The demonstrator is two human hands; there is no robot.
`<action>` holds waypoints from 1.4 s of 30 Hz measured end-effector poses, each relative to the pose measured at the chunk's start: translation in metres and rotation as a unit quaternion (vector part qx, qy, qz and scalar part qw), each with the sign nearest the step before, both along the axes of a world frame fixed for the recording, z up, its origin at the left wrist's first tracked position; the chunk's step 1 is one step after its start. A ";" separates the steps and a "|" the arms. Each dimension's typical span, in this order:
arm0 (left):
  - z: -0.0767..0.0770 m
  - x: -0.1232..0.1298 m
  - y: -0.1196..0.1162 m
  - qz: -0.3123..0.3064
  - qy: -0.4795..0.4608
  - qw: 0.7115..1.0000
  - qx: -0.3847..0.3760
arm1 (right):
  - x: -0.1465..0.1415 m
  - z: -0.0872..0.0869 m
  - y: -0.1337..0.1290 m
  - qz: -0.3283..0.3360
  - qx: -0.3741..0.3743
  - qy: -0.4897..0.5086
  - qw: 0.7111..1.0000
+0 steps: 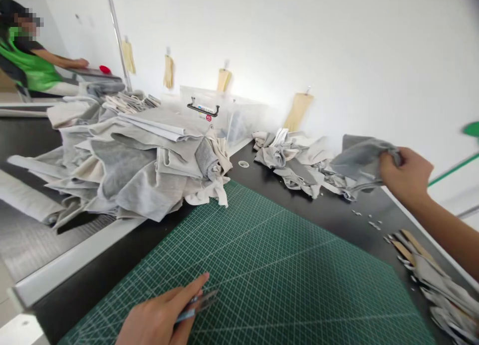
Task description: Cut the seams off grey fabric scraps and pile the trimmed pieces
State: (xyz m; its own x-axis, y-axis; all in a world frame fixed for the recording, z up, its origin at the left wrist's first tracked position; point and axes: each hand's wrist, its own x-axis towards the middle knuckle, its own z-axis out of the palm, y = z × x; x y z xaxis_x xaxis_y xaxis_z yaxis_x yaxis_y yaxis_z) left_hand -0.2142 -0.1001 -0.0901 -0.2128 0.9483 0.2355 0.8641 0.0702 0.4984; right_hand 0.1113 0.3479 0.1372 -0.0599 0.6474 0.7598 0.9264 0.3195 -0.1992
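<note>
Over the green gridded cutting mat point(299, 265), near its front left part, my left hand point(160, 312) is closed around a small tool point(192, 307) with a light blue handle and a blurred, see-through or metallic tip. Its index finger points forward along the tool. My right hand point(406, 175) is raised at the right, gripping a grey cloth piece point(359, 158) that hangs to the left of the fingers. Below and left of that cloth lies a heap of grey and white scraps point(299, 165) on the black table point(318, 210).
A large pile of grey fabric point(130, 160) covers the left. Behind it stands a clear plastic box point(209, 108). More strips point(445, 290) lie at the right edge. Yellow gloves point(299, 110) hang on the wall. A person in green point(33, 65) sits far left.
</note>
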 end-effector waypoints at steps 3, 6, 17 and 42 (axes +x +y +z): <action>0.013 0.005 0.000 0.011 0.018 0.999 -0.026 | 0.000 0.009 -0.077 0.064 -0.064 -0.028 0.995; 0.024 0.012 -0.001 0.031 0.032 0.998 -0.052 | 0.002 0.008 -0.144 0.099 -0.101 -0.063 0.988; 0.047 0.024 -0.011 0.029 0.075 0.995 -0.055 | 0.012 -0.012 -0.271 0.182 -0.103 -0.058 0.976; 0.054 0.039 -0.018 -0.045 -0.107 0.993 0.018 | 0.056 -0.170 -0.337 0.389 -0.302 -0.036 0.869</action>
State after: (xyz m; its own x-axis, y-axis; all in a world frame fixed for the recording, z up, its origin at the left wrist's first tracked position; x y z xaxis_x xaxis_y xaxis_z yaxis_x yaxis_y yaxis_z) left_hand -0.1750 -0.1183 -0.0358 -0.1756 0.9578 0.2276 0.7403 -0.0239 0.6718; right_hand 0.1676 0.0114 -0.0328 -0.6921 0.6687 0.2719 0.4930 0.7130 -0.4986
